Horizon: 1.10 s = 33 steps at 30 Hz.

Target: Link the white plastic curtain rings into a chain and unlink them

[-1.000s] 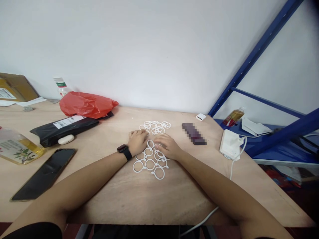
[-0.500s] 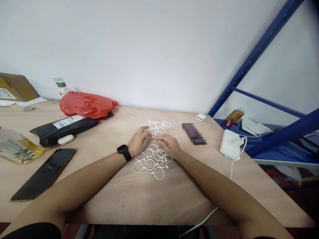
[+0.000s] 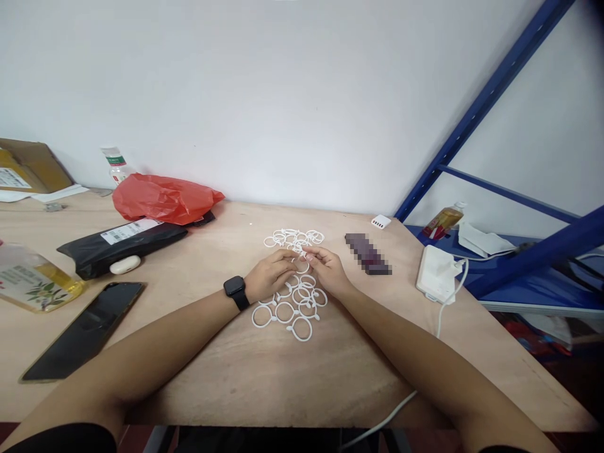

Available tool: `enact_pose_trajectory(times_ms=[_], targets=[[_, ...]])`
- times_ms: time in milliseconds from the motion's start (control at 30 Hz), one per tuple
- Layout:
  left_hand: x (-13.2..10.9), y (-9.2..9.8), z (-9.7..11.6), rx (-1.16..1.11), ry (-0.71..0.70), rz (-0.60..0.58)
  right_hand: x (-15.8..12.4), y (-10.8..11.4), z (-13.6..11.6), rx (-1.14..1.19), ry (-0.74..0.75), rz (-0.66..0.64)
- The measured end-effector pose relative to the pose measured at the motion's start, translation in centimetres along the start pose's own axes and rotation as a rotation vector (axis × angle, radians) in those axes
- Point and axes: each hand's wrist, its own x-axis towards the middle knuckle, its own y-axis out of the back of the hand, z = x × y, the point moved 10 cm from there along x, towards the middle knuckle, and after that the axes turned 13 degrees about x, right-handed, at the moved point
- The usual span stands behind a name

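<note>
Several white plastic rings lie on the wooden table [image 3: 264,371] in two groups: a far pile [image 3: 295,238] and a nearer flat cluster [image 3: 290,311]. My left hand [image 3: 270,275], with a black watch on its wrist, and my right hand [image 3: 326,269] meet just above the near cluster. Their fingertips pinch a white ring [image 3: 301,264] between them, both hands closed on it.
On the left lie a black phone [image 3: 82,330], a drink bottle [image 3: 33,277], a black parcel [image 3: 117,242], a white earbud case [image 3: 124,263] and a red bag [image 3: 163,198]. A dark blurred object [image 3: 367,253], a white charger with cable [image 3: 436,274] and a blue rack [image 3: 495,189] stand to the right.
Both hands have lifted off the table and come together. The left hand drew back from the far pile, and the fingers now pinch one ring between them.
</note>
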Motion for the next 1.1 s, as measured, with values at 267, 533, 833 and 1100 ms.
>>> enact_pose_trajectory(times_ms=[267, 533, 833, 1100], targets=[[0.0, 1.2, -0.9, 0.109, 0.062, 0.115, -0.6, -1.1, 0.3, 0.072, -0.053, -0.017], [-0.2, 0.9, -1.9, 0.176, 0.143, 0.090, -1.1, -2.0, 0.2, -0.006, -0.040, -0.073], [0.1, 1.2, -0.8, 0.174, 0.078, 0.109, -1.1, -1.7, 0.4, 0.003, -0.029, -0.059], [0.2, 1.2, -0.1, 0.170, 0.021, 0.082, -1.1, -1.9, 0.6, -0.030, -0.038, -0.111]])
